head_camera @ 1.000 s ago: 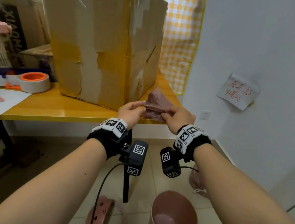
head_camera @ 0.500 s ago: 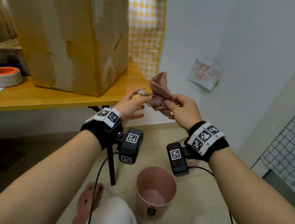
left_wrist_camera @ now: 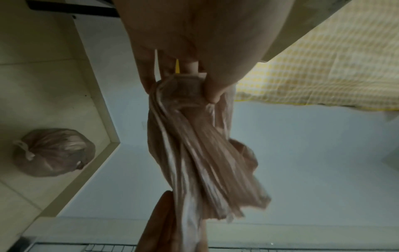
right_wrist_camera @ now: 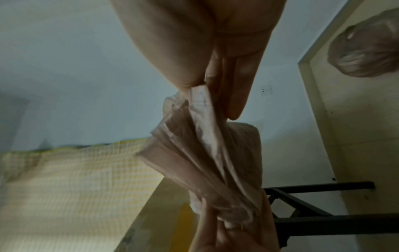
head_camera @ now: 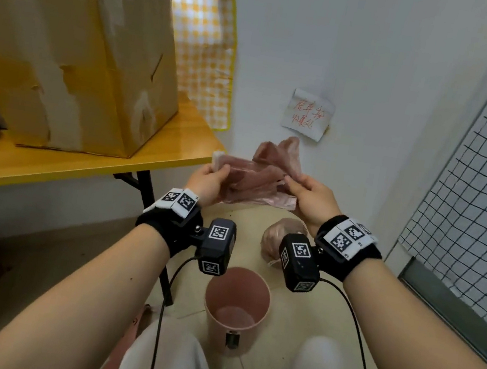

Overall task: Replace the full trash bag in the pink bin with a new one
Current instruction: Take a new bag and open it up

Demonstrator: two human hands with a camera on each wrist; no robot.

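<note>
Crumpled new pink bag [head_camera: 261, 176] stretches between both hands, left hand [head_camera: 209, 180] gripping its end at 9 o'clock, right hand [head_camera: 309, 195] pinching it at 3 o'clock. Pink bin [head_camera: 236, 307] stands unlined below at 6 o'clock. Tied full bag [head_camera: 275, 238] lies on the floor beyond; desk [head_camera: 77, 169] with cardboard box [head_camera: 73, 59] at 10 o'clock.

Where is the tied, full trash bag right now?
In the head view, the full trash bag sits on the floor beyond the pink bin, partly hidden behind the right wrist camera.
</note>
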